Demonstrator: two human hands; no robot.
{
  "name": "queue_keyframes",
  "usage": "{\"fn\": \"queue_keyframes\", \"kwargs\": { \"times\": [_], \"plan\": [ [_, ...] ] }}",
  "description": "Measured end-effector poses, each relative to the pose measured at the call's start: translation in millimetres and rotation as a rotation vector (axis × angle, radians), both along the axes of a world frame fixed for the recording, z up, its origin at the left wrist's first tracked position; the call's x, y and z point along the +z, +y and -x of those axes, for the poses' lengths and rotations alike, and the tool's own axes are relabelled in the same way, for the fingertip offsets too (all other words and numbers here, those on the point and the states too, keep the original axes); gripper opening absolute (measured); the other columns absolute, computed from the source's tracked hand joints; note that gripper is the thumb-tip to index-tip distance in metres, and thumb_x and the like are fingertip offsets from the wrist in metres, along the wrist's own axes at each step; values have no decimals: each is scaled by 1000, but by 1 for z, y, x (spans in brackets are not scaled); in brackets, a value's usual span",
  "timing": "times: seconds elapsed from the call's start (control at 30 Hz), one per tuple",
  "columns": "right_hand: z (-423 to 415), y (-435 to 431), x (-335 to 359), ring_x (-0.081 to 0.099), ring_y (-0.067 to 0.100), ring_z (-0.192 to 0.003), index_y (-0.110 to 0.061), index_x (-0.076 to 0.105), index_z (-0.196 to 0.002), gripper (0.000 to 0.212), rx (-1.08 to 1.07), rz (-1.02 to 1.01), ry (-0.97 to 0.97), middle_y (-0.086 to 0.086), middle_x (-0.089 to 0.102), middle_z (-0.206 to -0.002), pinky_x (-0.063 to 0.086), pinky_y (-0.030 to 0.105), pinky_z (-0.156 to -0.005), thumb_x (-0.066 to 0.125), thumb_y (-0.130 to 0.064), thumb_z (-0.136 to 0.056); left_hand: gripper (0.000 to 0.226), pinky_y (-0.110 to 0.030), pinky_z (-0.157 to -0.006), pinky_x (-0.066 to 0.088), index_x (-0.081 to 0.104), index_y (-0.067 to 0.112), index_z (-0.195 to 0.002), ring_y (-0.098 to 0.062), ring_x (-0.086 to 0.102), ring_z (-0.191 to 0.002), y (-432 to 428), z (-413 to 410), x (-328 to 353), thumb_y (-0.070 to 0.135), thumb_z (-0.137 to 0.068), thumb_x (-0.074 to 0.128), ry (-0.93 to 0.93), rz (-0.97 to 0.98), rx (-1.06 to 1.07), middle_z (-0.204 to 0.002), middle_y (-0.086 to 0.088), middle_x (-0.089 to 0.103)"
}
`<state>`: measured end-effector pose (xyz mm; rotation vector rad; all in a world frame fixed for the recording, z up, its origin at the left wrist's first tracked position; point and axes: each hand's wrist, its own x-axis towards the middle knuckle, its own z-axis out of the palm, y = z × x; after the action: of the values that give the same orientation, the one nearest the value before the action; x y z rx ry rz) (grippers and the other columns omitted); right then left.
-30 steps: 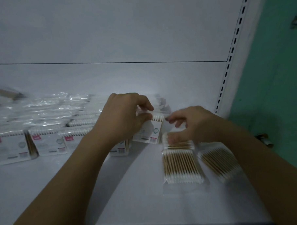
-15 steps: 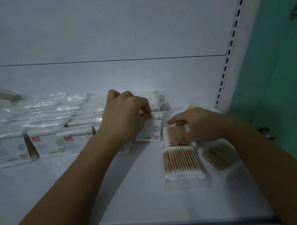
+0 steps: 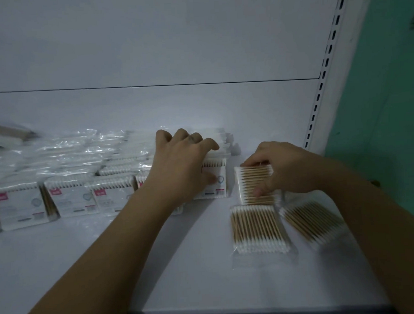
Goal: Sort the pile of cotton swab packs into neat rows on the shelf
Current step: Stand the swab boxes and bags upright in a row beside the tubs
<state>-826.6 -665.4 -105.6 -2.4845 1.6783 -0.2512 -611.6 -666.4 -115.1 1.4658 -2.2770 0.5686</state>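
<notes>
Head view. The left hand (image 3: 182,165) is reaching over the row of labelled packs (image 3: 70,200), which is lining the left and middle of the white shelf (image 3: 158,265). Its fingers are curling over the top edge of the end pack (image 3: 218,183) at the row's right end, and the thumb is pressing on the printed face. The right hand (image 3: 287,170) is gripping a sideways pack (image 3: 252,185) just right of the end pack. Its fingers are curling over the far edge and its thumb is bearing on the near edge, with the wooden sticks running left to right. Just in front, a flat pack (image 3: 259,228) is lying with its sticks running front to back. An angled pack (image 3: 311,223) is lying askew beside it. Clear-wrapped packs (image 3: 65,151), blurred, are crowding behind the row. A slotted upright (image 3: 325,75) is bounding the shelf on the right, next to a green wall (image 3: 388,101).
</notes>
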Motion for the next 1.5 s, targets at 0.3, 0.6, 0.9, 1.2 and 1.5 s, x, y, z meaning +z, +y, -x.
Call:
{"fn": "queue_keyframes", "kwargs": {
  "times": [0.3,0.6,0.9,1.2,1.5],
  "plan": [
    [6,5,5,53,-2,-89,-37,63,-95,28,79,102,-278,-17,60,-96,41,23,-77,80,-25,-76,45,-37,-90,17,49,34,-128,-18,44,-116,-1,4,-2,44,-87,63,-2,52,49,-126,9,56],
    [13,9,14,57,5,-109,-30,70,-89,32,190,221,-596,-11,63,-117,43,27,-91,83,-7,-70,38,-38,-87,20,61,29,-125,-24,52,-113,3,3,4,48,-93,52,226,134,-105,-121,4,64],
    [10,9,14,56,11,-121,-38,75,-74,42,343,207,-862,-5,56,-133,53,32,-95,77,4,-72,59,-30,-99,20,38,38,-143,-1,52,-111,9,9,6,61,-89,34,542,-155,-281,-128,18,57],
    [-4,9,4,59,9,-116,-26,72,-87,38,328,310,-809,-1,58,-129,58,30,-84,62,11,-85,25,-16,-67,56,60,35,-108,-1,64,-87,11,-2,21,28,-86,70,830,-363,-397,-96,14,65],
    [-23,13,-5,64,6,-70,-36,61,-109,49,122,258,-760,-14,65,-89,56,25,-65,82,-8,-74,29,-14,-70,52,64,37,-103,-1,61,-88,12,-8,21,32,-78,78,614,-332,-348,-100,16,64]
  ]
}}
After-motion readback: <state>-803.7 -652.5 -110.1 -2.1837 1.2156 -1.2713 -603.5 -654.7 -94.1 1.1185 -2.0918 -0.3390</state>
